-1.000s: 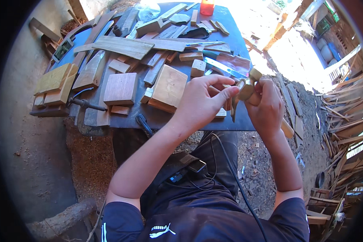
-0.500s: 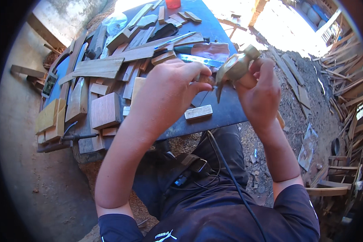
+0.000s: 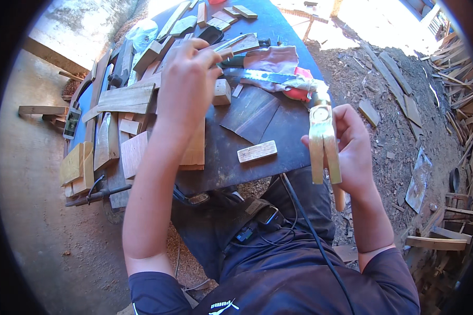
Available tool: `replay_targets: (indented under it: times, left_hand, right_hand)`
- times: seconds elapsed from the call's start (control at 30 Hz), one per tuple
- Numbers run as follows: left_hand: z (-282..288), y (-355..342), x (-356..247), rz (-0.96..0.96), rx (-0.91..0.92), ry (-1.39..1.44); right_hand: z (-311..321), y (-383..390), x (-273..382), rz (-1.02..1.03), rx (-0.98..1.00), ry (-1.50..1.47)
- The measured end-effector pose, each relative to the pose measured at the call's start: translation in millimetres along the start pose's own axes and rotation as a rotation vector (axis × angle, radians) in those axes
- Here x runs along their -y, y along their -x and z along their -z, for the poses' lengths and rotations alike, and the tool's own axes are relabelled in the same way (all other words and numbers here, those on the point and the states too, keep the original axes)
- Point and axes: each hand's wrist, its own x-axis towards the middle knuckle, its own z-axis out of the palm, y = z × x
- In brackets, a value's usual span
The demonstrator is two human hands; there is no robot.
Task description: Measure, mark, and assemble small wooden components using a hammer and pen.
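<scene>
Claw hammer [image 3: 324, 147] held in my right grip [image 3: 356, 149], at the right edge of the surface [image 3: 226, 170].
A pale block [image 3: 257, 151] lies near; cloth [image 3: 276, 56] lies farther off; wood pieces [image 3: 125, 100] crowd the left, partly hidden by my left forearm [image 3: 155, 194]. Unlike half a second earlier, my left grip [image 3: 186, 73] is well apart from the hammer, fingers curled; whether it holds anything, I cannot tell.

White logo lettering [image 3: 220, 304] on dark shirt [image 3: 310, 283]

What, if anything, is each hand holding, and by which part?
Right hand: claw hammer, by its handle near the head. Left hand: cannot be told.
</scene>
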Motion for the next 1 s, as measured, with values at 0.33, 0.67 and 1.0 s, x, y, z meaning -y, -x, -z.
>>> replay_targets:
  times: [0.33,0.67,1.0]
  left_hand:
    - [-23,14,-31,-0.024,0.581,-0.467]
    - [-52,9,-40,0.133,0.494,-0.354]
    - [-52,15,-38,0.203,0.367,-0.209]
  right_hand:
    - [1,1,-22,0.004,0.072,0.238]
    - [7,5,-26,0.026,0.128,0.152]
    - [2,5,-29,0.094,0.115,0.126]
